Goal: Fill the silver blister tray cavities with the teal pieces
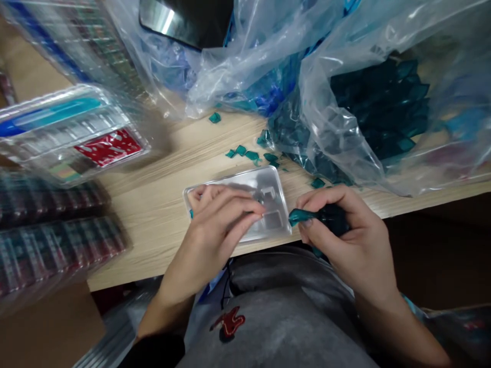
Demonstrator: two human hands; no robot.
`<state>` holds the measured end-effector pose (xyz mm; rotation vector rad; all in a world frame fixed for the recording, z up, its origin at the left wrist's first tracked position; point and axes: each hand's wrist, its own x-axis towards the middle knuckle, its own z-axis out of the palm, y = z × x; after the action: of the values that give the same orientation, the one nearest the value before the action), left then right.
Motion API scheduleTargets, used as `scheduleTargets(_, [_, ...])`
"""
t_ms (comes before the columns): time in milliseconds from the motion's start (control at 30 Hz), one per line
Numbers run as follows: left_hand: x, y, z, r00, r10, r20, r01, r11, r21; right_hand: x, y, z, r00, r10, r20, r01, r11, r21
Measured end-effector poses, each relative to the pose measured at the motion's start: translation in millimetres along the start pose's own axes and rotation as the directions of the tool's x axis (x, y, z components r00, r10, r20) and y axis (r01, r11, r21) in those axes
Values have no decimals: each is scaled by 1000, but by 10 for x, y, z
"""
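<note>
A clear plastic blister tray (268,190) lies at the near edge of the wooden table (161,204). My left hand (218,225) rests on top of it, fingers curled and pressing it down. My right hand (337,230) is just right of the tray, closed round a bunch of small teal plastic pieces (301,215); one piece sticks out between thumb and forefinger toward the tray's right edge.
Loose teal pieces (245,153) lie scattered on the table beyond the tray. A big clear bag (345,128) full of the same teal pieces sits at the right. Packed blister packs (69,133) and stacks of them (53,245) stand at the left. A dark phone (184,20) lies at the back.
</note>
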<state>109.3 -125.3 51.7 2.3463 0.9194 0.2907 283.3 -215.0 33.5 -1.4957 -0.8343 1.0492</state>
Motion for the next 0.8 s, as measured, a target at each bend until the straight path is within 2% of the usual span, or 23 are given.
scheduleTargets(133, [30,-37,-5,990,-120,-80,118,992,-35,33,-8,8,999,37,-3,-37,999,-22])
scheduleTargets(200, [30,-49,-2,984,-159,-82,159,987,-11,50,-3,6,999,53,-2,-53,998,-34])
scheduleTargets(333, [32,-101,47,991,-86,-102,92,994,52,84,5,2,998,67,4,-67,997,-33])
scheduleTargets(500, [-24,-133,106,980,0,-200,25,992,121,106,-8,23,991,129,33,-130,990,48])
scheduleTargets(567, [-52,-81,99,971,36,-236,-23,998,56,105,-18,44,990,136,39,-138,988,75])
scheduleTargets(667, [-45,31,64,981,67,-183,-98,981,-167,93,-38,68,992,109,63,-115,988,105])
scheduleTargets(800, [42,97,21,988,57,-141,-107,919,-379,81,-60,46,968,154,197,-202,947,251])
